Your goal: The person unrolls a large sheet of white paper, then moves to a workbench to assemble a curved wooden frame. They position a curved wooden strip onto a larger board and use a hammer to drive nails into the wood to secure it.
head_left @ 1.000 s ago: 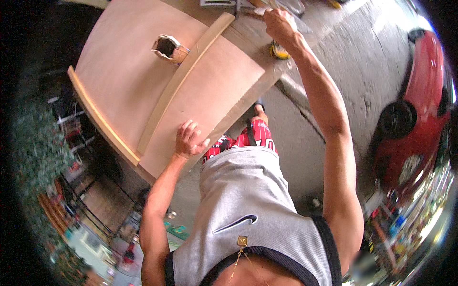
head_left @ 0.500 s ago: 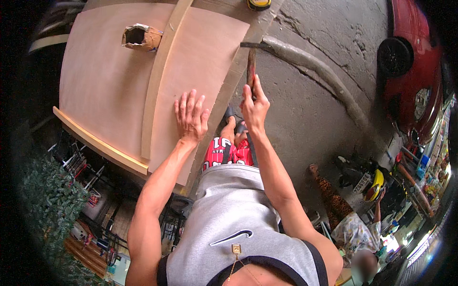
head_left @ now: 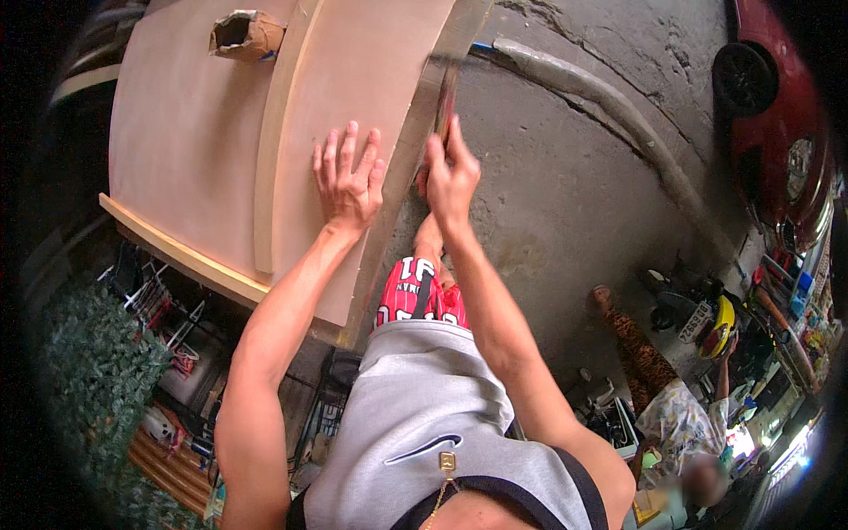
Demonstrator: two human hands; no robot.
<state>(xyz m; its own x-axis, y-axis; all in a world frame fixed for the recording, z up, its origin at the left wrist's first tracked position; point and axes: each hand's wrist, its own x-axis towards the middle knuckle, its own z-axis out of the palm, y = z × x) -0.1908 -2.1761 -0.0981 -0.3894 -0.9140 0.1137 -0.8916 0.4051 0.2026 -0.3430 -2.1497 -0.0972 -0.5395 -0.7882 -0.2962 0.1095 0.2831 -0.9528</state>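
The left hand (head_left: 349,181) lies flat on the plywood panel (head_left: 190,132), with the fingers spread and pressing down close to the panel's right edge. The right hand (head_left: 452,177) is closed around the handle of a hammer (head_left: 446,97), which stands up from the fist beside the edge of the panel; the head of the tool is blurred, so I cannot tell exactly where it meets the wood. The two hands are near each other but not touching, with the edge of the panel between them.

A curved wooden strip (head_left: 287,115) runs along the panel, to the left of the flat hand. Further up on the panel sits a small torn cardboard box (head_left: 246,34). Right of the panel is a concrete floor (head_left: 565,203) with a thick hose (head_left: 609,110) lying across it. A red vehicle (head_left: 782,115) stands at the far right, and another person in patterned clothes (head_left: 667,402) sits at the lower right.
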